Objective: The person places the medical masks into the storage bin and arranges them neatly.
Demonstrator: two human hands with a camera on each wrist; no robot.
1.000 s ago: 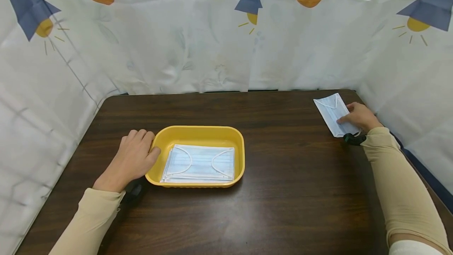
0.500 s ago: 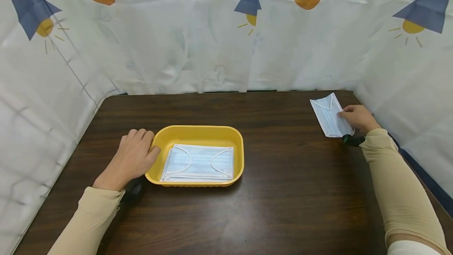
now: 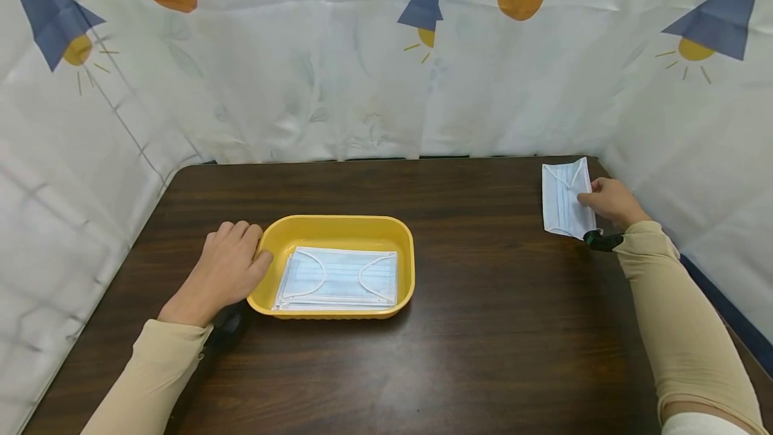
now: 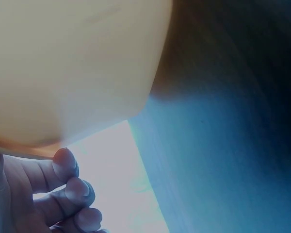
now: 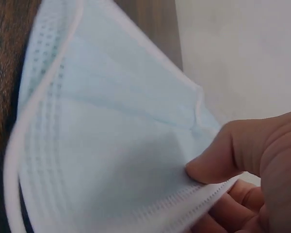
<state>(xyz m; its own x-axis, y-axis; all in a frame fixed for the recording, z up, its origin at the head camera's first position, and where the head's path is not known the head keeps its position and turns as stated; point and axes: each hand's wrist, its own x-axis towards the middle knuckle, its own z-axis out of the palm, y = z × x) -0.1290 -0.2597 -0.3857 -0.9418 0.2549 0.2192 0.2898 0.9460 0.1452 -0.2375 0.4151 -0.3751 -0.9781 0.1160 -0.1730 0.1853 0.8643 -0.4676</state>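
At the table's far right corner, my right hand [image 3: 612, 201] pinches the edge of a light blue face mask [image 3: 566, 200] between thumb and fingers. In the right wrist view the thumb [image 5: 216, 158] presses on the mask's face [image 5: 111, 126], and a white ear loop hangs along its left side. My left hand [image 3: 228, 270] grips the left rim of a yellow tray [image 3: 338, 223], thumb over the inside. Several blue masks [image 3: 341, 278] lie stacked flat in the tray, ear loops on top. The left wrist view shows curled fingers [image 4: 65, 165] against the tray's outer wall [image 4: 77, 63].
The dark brown wooden table [image 3: 483, 327] carries the tray left of centre. White printed curtains [image 3: 290, 86] stand along its back and both sides, and the right hand is close to the right-hand one.
The mask in my right hand has turned from slanted to nearly upright, after a small shift left and back right. The left hand and tray hold still; the head view has shifted slightly.
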